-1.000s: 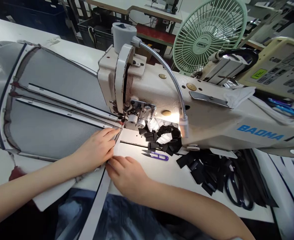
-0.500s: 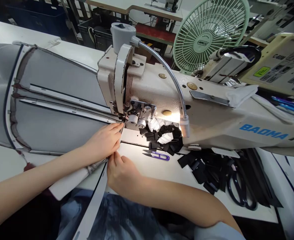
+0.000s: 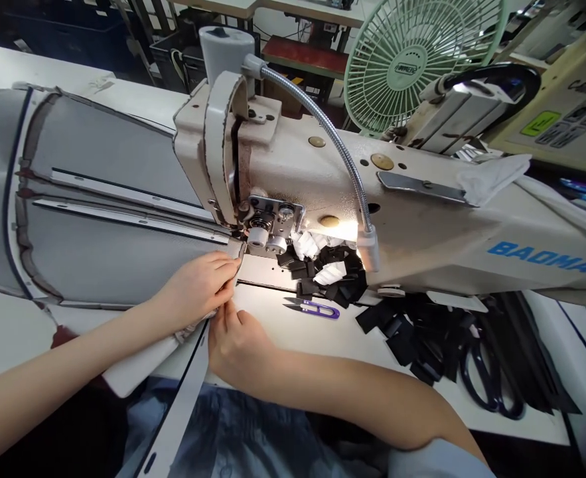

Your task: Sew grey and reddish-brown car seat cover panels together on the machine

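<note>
A large grey fabric panel [image 3: 108,245] with white strips and dark piping lies left of the cream sewing machine [image 3: 412,219]. My left hand [image 3: 196,289] rests on the panel's edge just before the presser foot [image 3: 243,242], fingers curled and pressing the fabric down. My right hand [image 3: 235,342] sits close beneath it, fingers pinched on the white strip [image 3: 183,398] that runs off the table toward me. Both hands touch each other at the seam.
Purple thread snips [image 3: 315,309] lie right of my hands. A heap of black and white fabric pieces [image 3: 330,269] sits under the machine arm, and more black pieces with large scissors [image 3: 482,375] lie farther right. A green fan [image 3: 417,63] and a control panel [image 3: 566,123] stand behind.
My right hand has slid left and up against my left hand, fingers closing on the strip. The left hand stays by the presser foot. The view has shifted slightly.
</note>
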Available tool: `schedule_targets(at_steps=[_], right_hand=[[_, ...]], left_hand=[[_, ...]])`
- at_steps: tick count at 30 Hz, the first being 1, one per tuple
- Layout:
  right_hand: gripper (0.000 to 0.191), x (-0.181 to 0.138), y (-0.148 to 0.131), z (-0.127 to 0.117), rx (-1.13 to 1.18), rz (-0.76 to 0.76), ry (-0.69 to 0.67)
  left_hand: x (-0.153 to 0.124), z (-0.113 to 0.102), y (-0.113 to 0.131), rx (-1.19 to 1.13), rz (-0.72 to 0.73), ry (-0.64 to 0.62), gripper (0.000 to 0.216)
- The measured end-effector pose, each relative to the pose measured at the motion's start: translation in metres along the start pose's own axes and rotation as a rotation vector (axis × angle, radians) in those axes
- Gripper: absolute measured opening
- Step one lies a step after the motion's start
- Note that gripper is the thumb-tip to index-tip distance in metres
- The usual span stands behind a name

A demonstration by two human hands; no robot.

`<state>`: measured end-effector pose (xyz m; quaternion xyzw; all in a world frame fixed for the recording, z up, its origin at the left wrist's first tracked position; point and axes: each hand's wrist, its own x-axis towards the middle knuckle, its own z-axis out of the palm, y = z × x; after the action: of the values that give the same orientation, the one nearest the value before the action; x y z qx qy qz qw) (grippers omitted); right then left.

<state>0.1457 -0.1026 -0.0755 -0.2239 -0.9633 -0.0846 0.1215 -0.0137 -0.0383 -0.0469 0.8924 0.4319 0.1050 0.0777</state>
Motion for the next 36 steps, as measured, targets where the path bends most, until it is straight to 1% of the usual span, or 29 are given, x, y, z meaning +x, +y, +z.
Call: schedule_targets(at_steps=[6, 10, 13, 15, 19, 21, 22, 23, 25, 28, 30, 32, 34, 36], right_hand=[[0.037, 0.004, 0.014, 0.0, -0.019, 0.049, -0.065], [0.038, 0.008, 0.023, 0.005, -0.01, 0.078, -0.116], [0.037, 0.009, 0.03, 0.008, 0.019, 0.091, -0.149], [0.035, 0.008, 0.033, 0.005, 0.045, 0.123, -0.136], [0.024, 0.007, 0.035, -0.011, 0.208, 0.175, -0.076], [0.022, 0.009, 0.03, -0.017, 0.269, 0.157, -0.026], [0.023, 0.011, 0.027, -0.019, 0.274, 0.152, -0.003], [0.024, 0.012, 0.023, -0.021, 0.269, 0.156, 0.012], [0.028, 0.015, 0.014, -0.022, 0.253, 0.181, -0.006], [0.03, 0.016, 0.003, -0.022, 0.249, 0.207, -0.111], [0.034, 0.016, -0.001, -0.021, 0.242, 0.207, -0.158], [0.039, 0.018, -0.001, -0.019, 0.231, 0.22, -0.161], [0.042, 0.02, 0.001, -0.017, 0.221, 0.247, -0.131], [0.04, 0.022, 0.001, -0.016, 0.21, 0.27, -0.078]], left_hand=[[0.014, 0.005, -0.005, 0.028, -0.017, -0.037, 0.03], [0.027, 0.006, -0.009, 0.066, -0.061, 0.012, 0.028], [0.026, 0.005, -0.01, 0.094, -0.082, 0.041, 0.024], [0.014, 0.004, -0.007, 0.117, -0.084, 0.104, 0.023], [-0.031, 0.004, 0.0, 0.204, -0.186, 0.285, 0.028], [-0.049, 0.003, -0.003, 0.215, -0.205, 0.312, 0.025], [-0.054, 0.001, -0.007, 0.212, -0.185, 0.303, 0.024], [-0.055, -0.002, -0.012, 0.215, -0.145, 0.277, 0.025], [-0.047, -0.01, -0.026, 0.265, -0.026, 0.176, 0.025], [-0.023, -0.027, -0.042, 0.368, 0.217, -0.049, 0.018], [-0.005, -0.036, -0.043, 0.39, 0.337, -0.155, 0.013], [0.009, -0.043, -0.038, 0.409, 0.372, -0.211, 0.011], [0.018, -0.049, -0.029, 0.439, 0.349, -0.274, 0.012], [0.024, -0.054, -0.022, 0.448, 0.316, -0.375, 0.013]])
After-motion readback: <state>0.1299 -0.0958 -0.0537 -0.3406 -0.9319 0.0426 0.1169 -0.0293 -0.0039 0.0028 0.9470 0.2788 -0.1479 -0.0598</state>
